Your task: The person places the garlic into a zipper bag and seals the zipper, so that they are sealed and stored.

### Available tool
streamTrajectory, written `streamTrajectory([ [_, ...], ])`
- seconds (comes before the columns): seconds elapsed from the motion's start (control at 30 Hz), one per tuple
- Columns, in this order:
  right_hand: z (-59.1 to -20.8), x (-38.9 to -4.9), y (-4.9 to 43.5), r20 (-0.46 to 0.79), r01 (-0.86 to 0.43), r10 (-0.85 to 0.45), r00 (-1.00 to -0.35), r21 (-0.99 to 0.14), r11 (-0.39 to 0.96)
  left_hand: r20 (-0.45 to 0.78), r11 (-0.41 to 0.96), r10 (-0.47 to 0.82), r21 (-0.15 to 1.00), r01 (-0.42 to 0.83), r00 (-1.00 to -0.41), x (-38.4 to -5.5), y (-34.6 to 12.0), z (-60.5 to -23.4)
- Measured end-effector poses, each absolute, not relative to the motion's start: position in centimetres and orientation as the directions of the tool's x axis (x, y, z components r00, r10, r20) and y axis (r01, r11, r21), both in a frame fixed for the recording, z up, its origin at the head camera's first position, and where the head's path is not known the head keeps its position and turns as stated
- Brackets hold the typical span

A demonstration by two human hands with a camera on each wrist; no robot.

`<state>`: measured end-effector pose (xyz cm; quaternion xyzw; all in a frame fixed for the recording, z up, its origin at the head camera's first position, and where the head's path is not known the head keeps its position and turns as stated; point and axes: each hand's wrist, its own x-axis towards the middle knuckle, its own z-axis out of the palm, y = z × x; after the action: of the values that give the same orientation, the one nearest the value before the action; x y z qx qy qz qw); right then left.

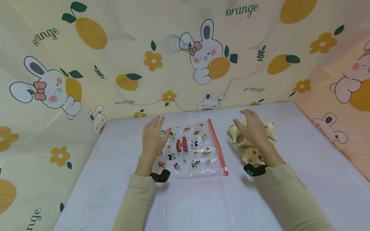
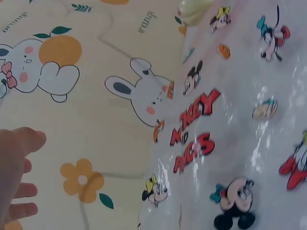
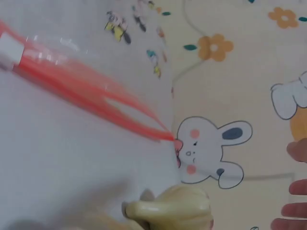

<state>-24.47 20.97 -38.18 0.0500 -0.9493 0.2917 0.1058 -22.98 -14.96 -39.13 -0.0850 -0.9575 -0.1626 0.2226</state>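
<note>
A clear zip bag (image 1: 189,165) with cartoon prints lies flat on the table, its red zip edge (image 1: 217,146) on the right. In the right wrist view this red edge (image 3: 91,98) shows a gap between its two strips near the far end. My left hand (image 1: 153,138) hovers at the bag's left side, fingers extended and holding nothing. Over a cluster of glossy, pale yellow garlic bulbs (image 1: 233,133) is my right hand (image 1: 253,128), fingers loose and partly hiding them. A single garlic bulb (image 3: 177,211) shows large in the right wrist view.
The white table (image 1: 115,189) is backed by a hanging cloth (image 1: 173,73) printed with rabbits and oranges, which also runs along both sides. A black strap camera (image 1: 161,176) sits on the left wrist, another black camera (image 1: 254,170) on the right.
</note>
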Motion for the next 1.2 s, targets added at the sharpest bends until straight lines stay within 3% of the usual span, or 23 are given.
streamTrajectory([
  [0.37, -39.0, -23.9, 20.0, 0.224, -0.148, -0.002, -0.975, -0.641, 0.753, 0.511, 0.809, 0.079, 0.469, 0.355, -0.856, -22.0, -13.6, -40.2],
  [0.77, -39.7, -23.7, 18.6, 0.229, -0.163, 0.012, -0.973, -0.725, 0.669, 0.486, 0.656, 0.072, 0.635, 0.408, -0.871, -21.3, -10.8, -41.9],
  [1.2, -40.7, -23.6, 18.0, 0.142, -0.129, -0.033, -0.989, -0.75, 0.649, 0.399, 0.544, 0.063, 0.754, 0.367, -0.915, -20.7, -6.8, -43.4],
])
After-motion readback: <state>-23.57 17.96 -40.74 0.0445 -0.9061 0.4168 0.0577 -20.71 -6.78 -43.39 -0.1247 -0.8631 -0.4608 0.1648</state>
